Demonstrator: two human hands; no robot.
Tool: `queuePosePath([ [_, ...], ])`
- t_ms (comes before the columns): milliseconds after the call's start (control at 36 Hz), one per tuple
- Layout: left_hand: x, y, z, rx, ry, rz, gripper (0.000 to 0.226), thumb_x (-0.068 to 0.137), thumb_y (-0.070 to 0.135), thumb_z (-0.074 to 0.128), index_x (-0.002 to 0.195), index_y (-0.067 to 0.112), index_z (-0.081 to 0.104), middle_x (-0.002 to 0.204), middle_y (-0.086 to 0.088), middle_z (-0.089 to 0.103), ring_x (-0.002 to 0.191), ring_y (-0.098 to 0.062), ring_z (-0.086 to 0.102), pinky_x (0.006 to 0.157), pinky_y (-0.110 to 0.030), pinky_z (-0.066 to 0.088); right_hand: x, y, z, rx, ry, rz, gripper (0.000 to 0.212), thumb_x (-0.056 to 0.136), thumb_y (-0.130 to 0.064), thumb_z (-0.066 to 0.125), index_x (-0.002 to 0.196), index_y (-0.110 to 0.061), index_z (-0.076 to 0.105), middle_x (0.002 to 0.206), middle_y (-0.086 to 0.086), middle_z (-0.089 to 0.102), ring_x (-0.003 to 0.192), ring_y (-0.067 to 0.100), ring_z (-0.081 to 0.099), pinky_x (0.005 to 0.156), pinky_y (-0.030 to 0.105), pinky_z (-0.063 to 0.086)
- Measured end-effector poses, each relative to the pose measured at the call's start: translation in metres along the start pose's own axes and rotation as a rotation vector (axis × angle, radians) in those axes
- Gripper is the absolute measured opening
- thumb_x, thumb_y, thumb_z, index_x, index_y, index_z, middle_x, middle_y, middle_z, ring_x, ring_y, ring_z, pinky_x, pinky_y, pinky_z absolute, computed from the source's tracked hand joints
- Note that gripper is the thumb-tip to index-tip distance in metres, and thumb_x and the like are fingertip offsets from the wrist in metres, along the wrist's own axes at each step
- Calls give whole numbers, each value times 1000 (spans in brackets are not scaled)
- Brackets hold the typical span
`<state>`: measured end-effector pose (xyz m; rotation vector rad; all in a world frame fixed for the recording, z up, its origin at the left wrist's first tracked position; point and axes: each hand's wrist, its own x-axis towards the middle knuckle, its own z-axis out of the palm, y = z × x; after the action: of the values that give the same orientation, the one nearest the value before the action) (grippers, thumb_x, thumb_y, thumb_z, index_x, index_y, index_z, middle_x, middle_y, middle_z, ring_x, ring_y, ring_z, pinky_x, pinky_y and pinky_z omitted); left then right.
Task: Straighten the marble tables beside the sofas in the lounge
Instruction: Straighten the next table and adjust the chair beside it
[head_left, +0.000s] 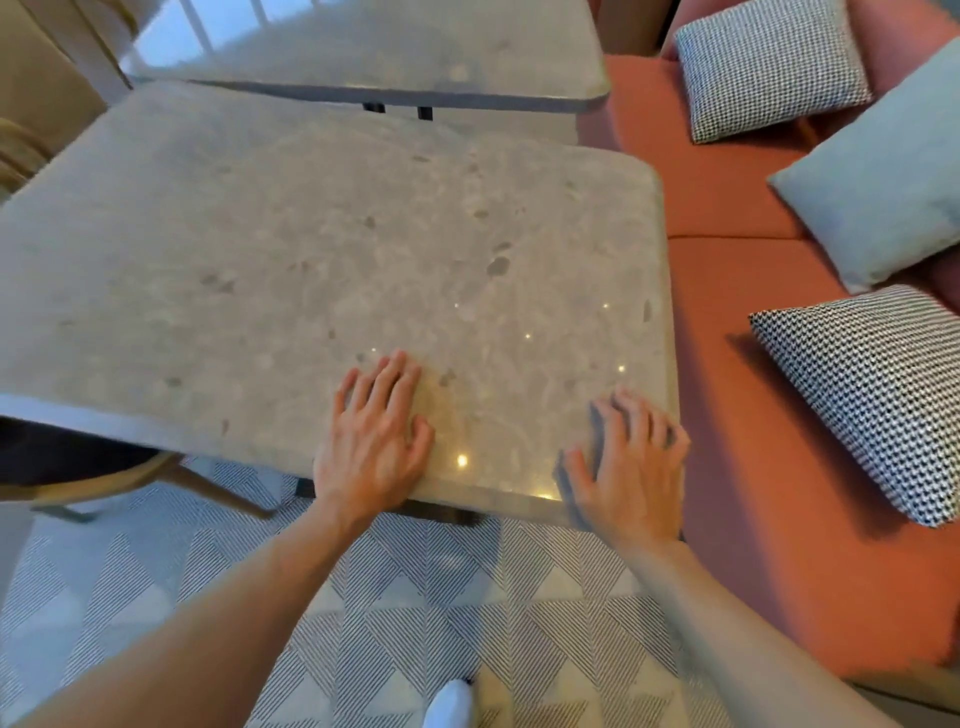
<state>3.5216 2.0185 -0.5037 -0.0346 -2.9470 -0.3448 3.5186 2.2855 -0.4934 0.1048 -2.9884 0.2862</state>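
Terracotta upholstery is filling the right side: I am seeing one sofa (737, 364) running alongside two marble tables. The near marble table (291, 260) is sitting skewed to the far marble table (374, 47), its right edge just beside the sofa seat. A patterned grey carpet (415, 613) is lying beneath. I am counting three cushions, two houndstooth (769, 67) (872, 389) and one pale blue (883, 176). My left hand (374, 447) and right hand (628, 467) are pressing flat, fingers spread, on the near table's front edge.

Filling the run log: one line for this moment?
left hand flat on near marble table | right hand at its sofa-side corner | table askew
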Motion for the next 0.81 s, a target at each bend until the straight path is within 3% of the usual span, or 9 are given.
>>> queuePosePath([
  [111, 1, 5, -2, 11, 22, -10, 58, 89, 38, 43, 141, 13, 51, 153, -8, 46, 137, -26, 46, 117, -46, 30, -9, 3, 4, -81, -49, -21, 70, 92, -55, 35, 147, -12, 43, 157, 13, 38, 146, 31, 31, 119, 58, 20],
  [444, 6, 10, -1, 22, 41, -59, 57, 86, 37, 48, 139, 17, 53, 151, -4, 48, 133, -27, 46, 109, -43, 32, -4, 10, 8, -51, -8, -80, 70, 91, -52, 39, 144, -9, 49, 155, 17, 41, 144, 33, 37, 115, 63, 24],
  [806, 35, 46, 17, 40, 57, -107, 58, 87, 42, 42, 136, 13, 57, 149, -9, 51, 133, -29, 47, 110, -47, 37, 45, 51, 0, -16, -20, -127, 71, 86, -49, 32, 143, -12, 52, 156, 11, 43, 146, 27, 36, 117, 57, 25],
])
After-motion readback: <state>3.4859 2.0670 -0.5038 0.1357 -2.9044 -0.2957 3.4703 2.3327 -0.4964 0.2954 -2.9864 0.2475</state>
